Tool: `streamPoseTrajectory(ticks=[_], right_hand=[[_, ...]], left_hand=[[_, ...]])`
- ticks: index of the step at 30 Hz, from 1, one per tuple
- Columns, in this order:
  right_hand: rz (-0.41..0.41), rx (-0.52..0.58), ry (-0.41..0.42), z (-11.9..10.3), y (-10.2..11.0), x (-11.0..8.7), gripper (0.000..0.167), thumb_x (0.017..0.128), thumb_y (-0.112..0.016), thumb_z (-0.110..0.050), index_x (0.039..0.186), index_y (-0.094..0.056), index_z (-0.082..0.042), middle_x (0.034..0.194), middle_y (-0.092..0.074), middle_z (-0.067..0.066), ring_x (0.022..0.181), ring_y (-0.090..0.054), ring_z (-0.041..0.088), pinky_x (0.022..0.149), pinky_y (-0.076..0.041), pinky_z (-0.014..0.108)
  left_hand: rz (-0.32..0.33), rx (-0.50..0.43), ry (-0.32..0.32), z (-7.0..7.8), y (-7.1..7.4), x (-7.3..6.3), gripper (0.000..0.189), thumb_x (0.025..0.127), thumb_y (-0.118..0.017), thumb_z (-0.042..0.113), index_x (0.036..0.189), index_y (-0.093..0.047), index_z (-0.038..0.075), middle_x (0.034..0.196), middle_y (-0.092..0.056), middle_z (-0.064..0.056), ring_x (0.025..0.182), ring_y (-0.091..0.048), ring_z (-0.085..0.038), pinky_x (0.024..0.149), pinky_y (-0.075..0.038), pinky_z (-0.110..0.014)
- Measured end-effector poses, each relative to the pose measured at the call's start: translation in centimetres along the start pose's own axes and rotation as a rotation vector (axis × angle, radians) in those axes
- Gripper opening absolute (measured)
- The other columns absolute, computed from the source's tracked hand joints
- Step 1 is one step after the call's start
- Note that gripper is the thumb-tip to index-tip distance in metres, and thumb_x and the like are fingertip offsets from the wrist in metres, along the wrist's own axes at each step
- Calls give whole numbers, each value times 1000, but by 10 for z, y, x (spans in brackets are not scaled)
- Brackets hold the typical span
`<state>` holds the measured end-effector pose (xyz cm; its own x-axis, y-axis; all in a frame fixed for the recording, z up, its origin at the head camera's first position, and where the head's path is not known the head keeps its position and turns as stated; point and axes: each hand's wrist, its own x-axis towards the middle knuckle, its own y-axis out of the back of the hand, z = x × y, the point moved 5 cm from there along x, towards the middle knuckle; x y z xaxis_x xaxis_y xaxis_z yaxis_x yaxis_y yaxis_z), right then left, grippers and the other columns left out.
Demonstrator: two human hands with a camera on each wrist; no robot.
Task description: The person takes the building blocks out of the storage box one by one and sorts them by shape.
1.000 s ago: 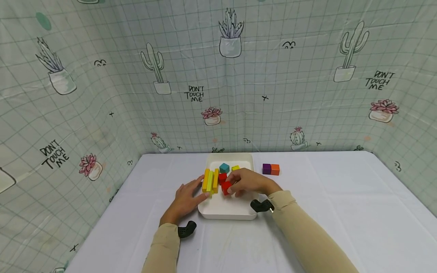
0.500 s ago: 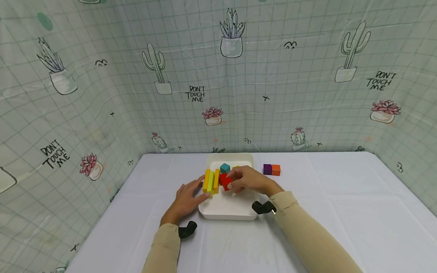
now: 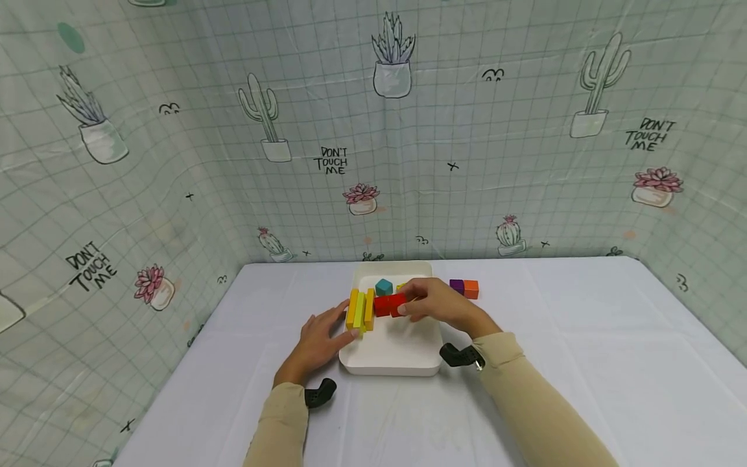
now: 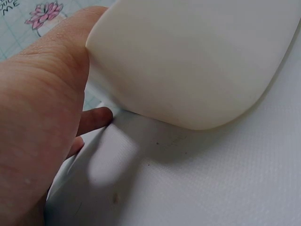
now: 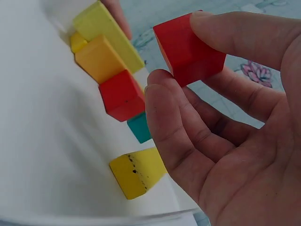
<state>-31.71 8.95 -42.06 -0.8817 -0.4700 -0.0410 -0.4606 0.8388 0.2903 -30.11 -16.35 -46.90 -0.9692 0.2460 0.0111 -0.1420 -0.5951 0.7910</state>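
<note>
My left hand [image 3: 318, 340] holds the white tray [image 3: 388, 360] by its left side. Its thumb [image 4: 70, 42] reaches over the rim, and the other fingers lie outside the wall. Inside the tray, my right hand [image 3: 440, 303] pinches a red cube [image 5: 188, 49] between thumb and fingers. In the right wrist view this cube is lifted apart from a second red cube [image 5: 123, 95]. The second cube sits beside the long yellow and orange blocks [image 3: 360, 310] along the tray's left. A teal block [image 3: 383, 287] stands behind it. A yellow block [image 5: 137, 173] is mostly hidden by my right hand in the head view.
A purple cube [image 3: 456, 286] and an orange cube [image 3: 471, 289] lie side by side on the white tablecloth [image 3: 560, 324], right of the tray. A printed cactus cloth [image 3: 443, 130] hangs behind the table and at its sides.
My right hand has moved back and slightly right with the red cube, which was nearer the tray's front and now appears alongside the other red cube. The left hand has stayed in place.
</note>
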Motion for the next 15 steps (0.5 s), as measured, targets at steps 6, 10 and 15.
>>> streamPoseTrajectory(ticks=[6,10,15], right_hand=[[66,10,-24,3,10,-13,35,89,-74,-19,118,-62,-2,114,-63,13,98,-64,29,85,-58,37],[70,28,-27,3,11,-17,37,89,-74,-21,119,-62,-2,116,-63,13,99,-65,30,85,-58,37],[90,34,-19,2,18,-22,36,89,-74,-20,118,-63,-2,115,-64,14,100,-65,34,84,-59,37]], left_hand=[[-11,-8,-5,6,-3,2,77,93,-62,56,159,-30,30,159,-39,-4,148,-27,-33,121,-1,-57],[-6,-16,14,6,0,-2,77,93,-64,52,159,-32,29,158,-39,-6,147,-27,-35,120,-1,-58],[-10,-23,3,5,1,-3,76,93,-64,51,159,-31,28,158,-40,-8,147,-27,-36,120,0,-58]])
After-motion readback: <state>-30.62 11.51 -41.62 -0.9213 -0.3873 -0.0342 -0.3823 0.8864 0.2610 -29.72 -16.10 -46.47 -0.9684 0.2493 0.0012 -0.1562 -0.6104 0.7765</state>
